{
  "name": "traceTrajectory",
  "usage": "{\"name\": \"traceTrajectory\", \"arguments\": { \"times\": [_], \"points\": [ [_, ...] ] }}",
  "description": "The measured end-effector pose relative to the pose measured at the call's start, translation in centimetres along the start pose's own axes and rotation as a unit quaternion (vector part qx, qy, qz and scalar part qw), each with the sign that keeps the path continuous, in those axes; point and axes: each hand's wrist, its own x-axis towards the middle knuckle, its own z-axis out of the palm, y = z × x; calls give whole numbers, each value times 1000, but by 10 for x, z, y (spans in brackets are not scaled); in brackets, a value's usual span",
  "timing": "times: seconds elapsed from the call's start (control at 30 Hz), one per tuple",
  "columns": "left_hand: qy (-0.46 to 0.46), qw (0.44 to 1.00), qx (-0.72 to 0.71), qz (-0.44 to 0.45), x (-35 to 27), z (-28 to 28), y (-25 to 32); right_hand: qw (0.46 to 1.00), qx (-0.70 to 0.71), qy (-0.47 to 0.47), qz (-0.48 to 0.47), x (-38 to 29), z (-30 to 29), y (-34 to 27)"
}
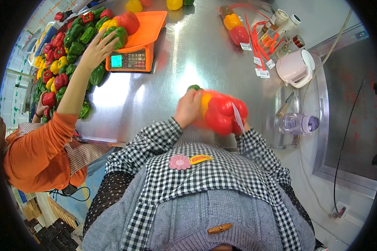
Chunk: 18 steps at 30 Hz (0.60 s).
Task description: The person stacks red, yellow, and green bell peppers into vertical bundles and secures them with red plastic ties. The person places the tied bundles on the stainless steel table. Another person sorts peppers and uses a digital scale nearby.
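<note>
Held up above the steel table, just in front of my apron, is a row of bell peppers: a red bell pepper at the right, a yellow bell pepper beside it and a green bell pepper at the far left. My left hand is closed around the left part of the row, blurred. Only a sliver of my right hand shows behind the red pepper's right end, its fingers hidden. A white label stands edge-on there. Reddish blur around the peppers looks like netting.
A netted pepper pack and red net strips with labels lie ahead on the steel table. At right are an electric kettle, jars and a bottle. A co-worker's hand touches peppers on an orange scale.
</note>
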Motion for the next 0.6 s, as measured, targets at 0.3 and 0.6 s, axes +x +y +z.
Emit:
{"name": "traceTrajectory", "arguments": {
  "times": [0.3,0.6],
  "points": [
    [-63,971,-134,-190,53,-52,6,954,-274,101,72,71,64,-24],
    [-65,978,191,56,56,-29,-60,974,-212,68,-36,78,20,9]
  ]
}}
